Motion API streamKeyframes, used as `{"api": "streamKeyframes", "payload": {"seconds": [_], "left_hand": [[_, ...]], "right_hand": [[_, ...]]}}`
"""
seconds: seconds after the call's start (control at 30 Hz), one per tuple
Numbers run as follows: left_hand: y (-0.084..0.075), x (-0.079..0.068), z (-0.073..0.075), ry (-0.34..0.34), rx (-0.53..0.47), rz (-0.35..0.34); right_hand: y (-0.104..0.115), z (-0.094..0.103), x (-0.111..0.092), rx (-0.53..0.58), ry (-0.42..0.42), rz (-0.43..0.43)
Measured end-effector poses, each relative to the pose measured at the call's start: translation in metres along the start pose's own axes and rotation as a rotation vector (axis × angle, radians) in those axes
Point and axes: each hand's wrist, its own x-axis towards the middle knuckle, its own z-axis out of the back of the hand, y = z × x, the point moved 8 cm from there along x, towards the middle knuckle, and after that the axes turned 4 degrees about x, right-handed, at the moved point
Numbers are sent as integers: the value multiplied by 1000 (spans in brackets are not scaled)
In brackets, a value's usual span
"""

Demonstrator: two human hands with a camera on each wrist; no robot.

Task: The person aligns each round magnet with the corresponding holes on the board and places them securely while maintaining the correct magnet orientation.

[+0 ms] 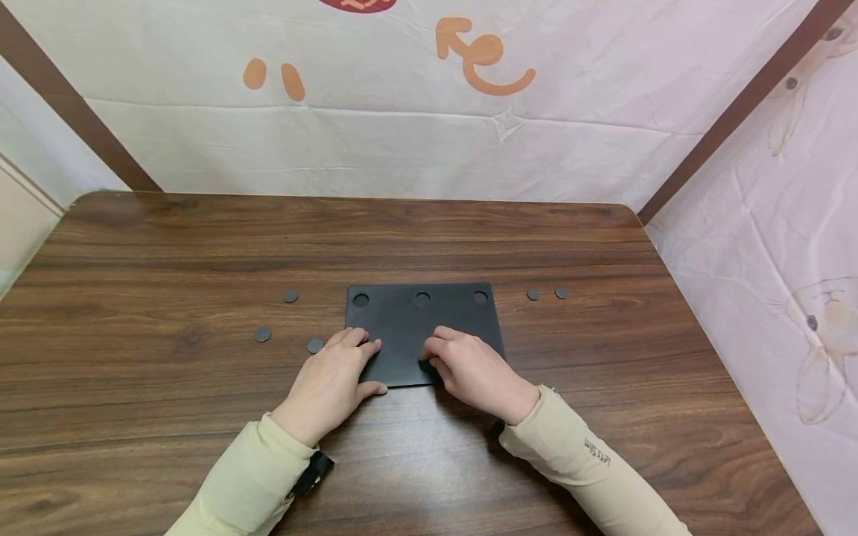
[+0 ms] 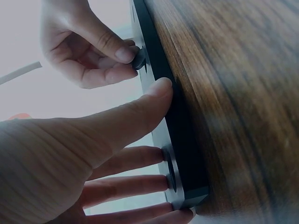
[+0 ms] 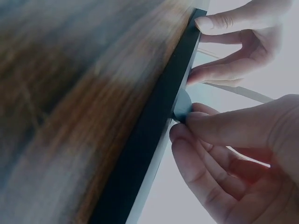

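Observation:
A flat black board (image 1: 402, 331) lies on the wooden table, with a row of three round recesses along its far edge. My left hand (image 1: 335, 376) rests on the board's left side, fingers spread and thumb against the near edge. Beside those fingers a round recess (image 2: 171, 175) shows in the left wrist view. Between thumb and fingers, my right hand (image 1: 472, 372) pinches a small dark disc (image 3: 182, 106). The disc stands tilted on edge at the board's top face, near the middle of its near side. In the left wrist view, the disc's lower edge meets a recess there.
Left of the board lie three loose discs, one farther back (image 1: 290, 296), one at the far left (image 1: 262, 334) and one by the left hand (image 1: 314, 345). Two more discs (image 1: 532, 295) (image 1: 561, 293) lie to the right. A pale printed curtain (image 1: 402, 149) hangs behind the table.

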Motion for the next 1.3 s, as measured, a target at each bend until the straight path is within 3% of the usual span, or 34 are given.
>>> {"api": "streamKeyframes", "payload": {"seconds": [0.57, 1.3], "left_hand": [[0, 0, 0, 8, 0, 5], [1, 1, 0, 2, 1, 0]], "right_hand": [[4, 0, -1, -38, 39, 33], [0, 4, -4, 20, 58, 55]]}}
